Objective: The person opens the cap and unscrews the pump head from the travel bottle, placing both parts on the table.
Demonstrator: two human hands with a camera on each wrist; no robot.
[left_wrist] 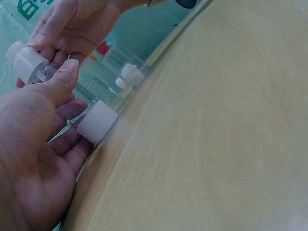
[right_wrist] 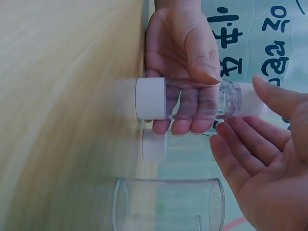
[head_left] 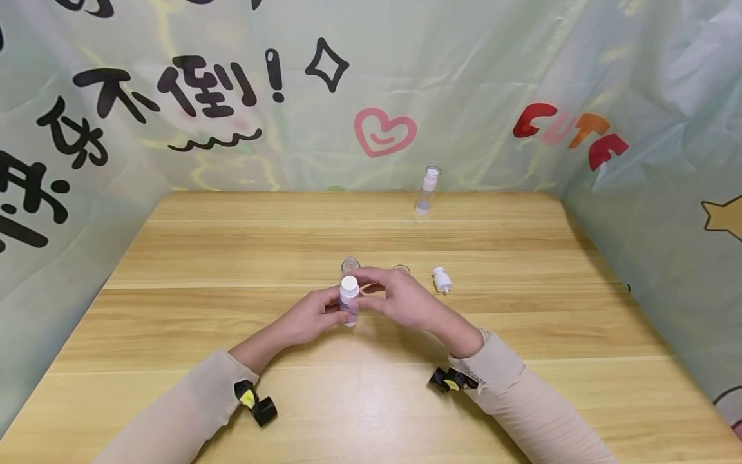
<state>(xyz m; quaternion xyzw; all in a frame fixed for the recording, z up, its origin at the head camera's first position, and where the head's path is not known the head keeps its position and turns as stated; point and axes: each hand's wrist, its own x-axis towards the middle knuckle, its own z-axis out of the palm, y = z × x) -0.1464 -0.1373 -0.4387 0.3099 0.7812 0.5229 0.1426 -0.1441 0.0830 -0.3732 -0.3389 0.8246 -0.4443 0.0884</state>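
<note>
A small clear bottle with a white base (right_wrist: 150,98) stands upright at the middle of the table. My left hand (head_left: 313,317) holds it around the clear body (right_wrist: 192,101), thumb in front near the neck and fingers behind. On the bottle's neck is a white collar (left_wrist: 29,62), which my right hand (head_left: 402,299) pinches between thumb and fingers. In the right wrist view the right thumb (right_wrist: 276,98) lies on the collar, with the fingers on its other side.
Just behind the hands stand another clear bottle (head_left: 350,265) and a clear open cylinder (right_wrist: 168,204). A white pump head (head_left: 442,280) lies right of them. Farther back is a clear bottle with a white top (head_left: 428,190), near a printed cloth backdrop (head_left: 464,84).
</note>
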